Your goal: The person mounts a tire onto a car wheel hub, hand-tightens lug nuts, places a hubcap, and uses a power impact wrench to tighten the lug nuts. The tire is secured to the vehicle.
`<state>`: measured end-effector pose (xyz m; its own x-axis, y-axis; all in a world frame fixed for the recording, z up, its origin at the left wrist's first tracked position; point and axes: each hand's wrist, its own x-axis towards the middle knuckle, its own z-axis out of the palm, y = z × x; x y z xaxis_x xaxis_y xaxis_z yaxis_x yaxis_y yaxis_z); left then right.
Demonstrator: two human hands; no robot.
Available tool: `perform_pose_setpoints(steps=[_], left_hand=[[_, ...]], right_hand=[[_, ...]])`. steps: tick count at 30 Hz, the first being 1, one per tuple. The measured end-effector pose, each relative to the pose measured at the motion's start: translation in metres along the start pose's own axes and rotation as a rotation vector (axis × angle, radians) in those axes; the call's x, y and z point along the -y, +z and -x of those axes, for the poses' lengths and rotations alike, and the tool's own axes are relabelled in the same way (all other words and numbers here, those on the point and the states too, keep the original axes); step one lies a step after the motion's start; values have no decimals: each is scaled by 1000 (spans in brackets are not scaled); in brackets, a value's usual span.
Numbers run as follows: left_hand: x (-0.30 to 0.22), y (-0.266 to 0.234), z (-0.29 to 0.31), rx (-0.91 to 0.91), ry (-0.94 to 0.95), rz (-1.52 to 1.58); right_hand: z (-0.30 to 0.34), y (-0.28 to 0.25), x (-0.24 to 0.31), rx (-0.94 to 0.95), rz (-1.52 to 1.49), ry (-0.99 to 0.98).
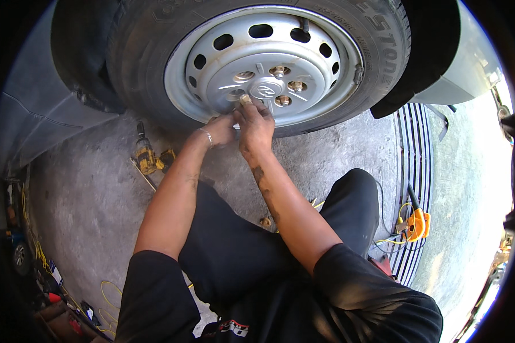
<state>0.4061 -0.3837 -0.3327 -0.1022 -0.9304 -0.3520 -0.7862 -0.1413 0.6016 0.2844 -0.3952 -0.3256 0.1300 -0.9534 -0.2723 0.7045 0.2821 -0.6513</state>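
Observation:
A silver steel wheel [212, 57] with a black tire [140, 63] stands upright in front of me. Between the fingertips of my right hand [256, 123] is a lug nut [245, 99], held at the lower part of the hub, left of the center cap [266, 90]. My left hand [220, 130] is closed just below the hub, touching the right one; whatever its fingers grip is hidden. Three nuts sit on the hub's upper and right side, one of them a rusty lug nut [282, 101]. No nut shows in the upper left hole [244, 75].
On the concrete floor [86, 188] at left lies a yellow and black power tool [147, 160]. A loose nut [265, 222] lies between my legs. To the right, an orange tool [419, 224] with a cord rests by a floor grate [415, 143]. Yellow cable [37, 246] runs along the left.

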Motion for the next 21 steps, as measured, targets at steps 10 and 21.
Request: perform_pose_setpoints(steps=[10, 21], left_hand=[[9, 0, 3, 152, -87, -351], [49, 8, -17, 199, -121, -296]], right_hand=[[-9, 24, -20, -220, -52, 59], [-24, 10, -39, -249, 369, -149]])
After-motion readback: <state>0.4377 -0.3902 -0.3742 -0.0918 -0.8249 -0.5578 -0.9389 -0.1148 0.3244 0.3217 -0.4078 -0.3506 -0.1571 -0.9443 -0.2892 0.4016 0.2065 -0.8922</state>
